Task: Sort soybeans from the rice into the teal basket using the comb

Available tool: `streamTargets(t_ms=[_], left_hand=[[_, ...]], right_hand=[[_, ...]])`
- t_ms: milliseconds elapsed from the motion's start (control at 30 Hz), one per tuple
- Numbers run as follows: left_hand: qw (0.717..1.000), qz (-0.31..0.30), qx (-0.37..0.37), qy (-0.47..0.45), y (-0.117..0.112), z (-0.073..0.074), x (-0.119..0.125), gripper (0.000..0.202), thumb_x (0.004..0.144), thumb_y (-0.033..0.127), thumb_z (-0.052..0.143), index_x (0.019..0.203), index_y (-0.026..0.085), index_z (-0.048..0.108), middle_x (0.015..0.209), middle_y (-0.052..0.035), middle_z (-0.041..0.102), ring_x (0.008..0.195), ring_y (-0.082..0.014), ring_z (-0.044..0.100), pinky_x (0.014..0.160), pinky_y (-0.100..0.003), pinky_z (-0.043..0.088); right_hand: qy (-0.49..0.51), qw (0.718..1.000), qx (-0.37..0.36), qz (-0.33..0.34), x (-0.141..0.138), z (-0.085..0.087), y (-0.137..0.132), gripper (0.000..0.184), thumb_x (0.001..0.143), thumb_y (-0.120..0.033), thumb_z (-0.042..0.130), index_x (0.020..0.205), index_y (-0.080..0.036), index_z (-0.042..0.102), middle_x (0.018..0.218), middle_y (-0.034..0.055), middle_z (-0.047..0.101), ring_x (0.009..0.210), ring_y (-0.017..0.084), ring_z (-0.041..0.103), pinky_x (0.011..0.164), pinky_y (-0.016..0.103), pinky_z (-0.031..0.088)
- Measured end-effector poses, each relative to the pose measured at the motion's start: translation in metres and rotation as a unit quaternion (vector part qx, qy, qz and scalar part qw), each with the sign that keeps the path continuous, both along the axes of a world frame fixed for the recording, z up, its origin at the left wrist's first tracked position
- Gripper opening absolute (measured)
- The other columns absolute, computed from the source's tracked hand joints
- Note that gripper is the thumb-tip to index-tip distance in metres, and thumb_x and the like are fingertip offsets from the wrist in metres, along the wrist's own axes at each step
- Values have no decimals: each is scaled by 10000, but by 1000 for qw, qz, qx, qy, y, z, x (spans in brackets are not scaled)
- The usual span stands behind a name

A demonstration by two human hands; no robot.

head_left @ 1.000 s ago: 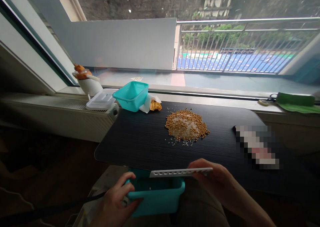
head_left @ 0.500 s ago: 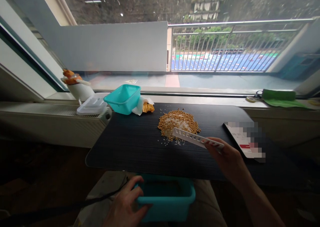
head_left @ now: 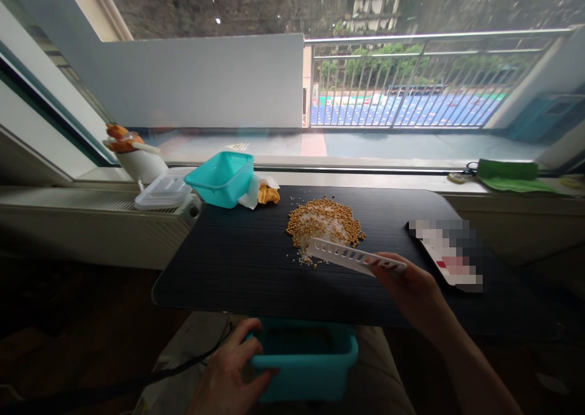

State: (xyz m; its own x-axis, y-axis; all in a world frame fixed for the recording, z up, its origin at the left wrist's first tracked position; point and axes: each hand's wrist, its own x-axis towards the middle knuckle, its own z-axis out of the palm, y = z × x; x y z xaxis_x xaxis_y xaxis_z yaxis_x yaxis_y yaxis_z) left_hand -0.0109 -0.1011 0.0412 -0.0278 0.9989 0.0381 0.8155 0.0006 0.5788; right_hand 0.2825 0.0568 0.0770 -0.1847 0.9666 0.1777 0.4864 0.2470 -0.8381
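Pointing leftward, the slotted strip [head_left: 343,260] slants lengthwise toward the pile [head_left: 322,215].

The counter [head_left: 219,275] has a dark, matt, streaked wood-look top. The near tub [head_left: 311,378] and far tub [head_left: 223,180] look like smooth turquoise plastic, the slotted strip [head_left: 338,260] white plastic, the lid [head_left: 164,189] translucent, glossy plastic. The railing [head_left: 439,35] is shiny metal.

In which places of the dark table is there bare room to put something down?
Bare: the table left of the bean pile, in front of the rear turquoise box; also between pile and phone, beyond the right hand. Crowded: the middle, with pile and white strip.
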Motion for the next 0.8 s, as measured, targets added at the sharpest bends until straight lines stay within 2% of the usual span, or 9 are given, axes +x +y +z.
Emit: streamTargets(t_ms=[133,233,400,533,633,800], left_hand=[[1000,12,-3,-17,0,3,2,133,690,138,684,636,222,596,1135,-22,682,864,-179,725,722,-207,559],[1000,7,-3,-28,0,5,5,137,683,124,675,630,221,593,1123,-19,684,853,-171,724,714,-195,553],[1000,0,-9,-30,2,5,11,141,670,110,660,622,219,585,1120,-21,682,860,-171,718,723,-196,548],[1000,-9,-10,-22,4,4,17,139,678,119,663,622,213,578,1115,-28,675,857,-170,715,728,-200,545],[1000,-15,-13,-23,3,4,19,137,683,123,667,620,212,585,1122,-26,672,852,-169,718,715,-198,544],[999,-19,-12,-30,2,0,18,140,678,114,671,629,217,591,1139,-30,674,851,-181,721,704,-210,551]], right_hand=[[-4,1000,3,-20,7,8,-9,275,856,-421,586,955,-201,718,821,42,747,737,224,676,608,283,527],[-1,1000,-4,-25,16,9,-14,272,837,-436,610,933,-210,727,840,47,756,746,231,683,639,284,538],[30,998,-50,7,36,-1,-25,310,787,-479,666,912,-207,745,855,61,768,758,243,704,685,287,565],[69,991,-107,37,43,-1,-40,303,803,-461,660,933,-201,742,865,62,766,767,236,700,674,283,567],[65,994,-85,17,39,3,-38,285,808,-442,661,942,-203,737,876,60,762,766,232,694,668,282,560],[12,1000,-19,-11,20,2,-10,297,845,-449,598,944,-197,721,843,51,750,774,239,683,645,295,541]])
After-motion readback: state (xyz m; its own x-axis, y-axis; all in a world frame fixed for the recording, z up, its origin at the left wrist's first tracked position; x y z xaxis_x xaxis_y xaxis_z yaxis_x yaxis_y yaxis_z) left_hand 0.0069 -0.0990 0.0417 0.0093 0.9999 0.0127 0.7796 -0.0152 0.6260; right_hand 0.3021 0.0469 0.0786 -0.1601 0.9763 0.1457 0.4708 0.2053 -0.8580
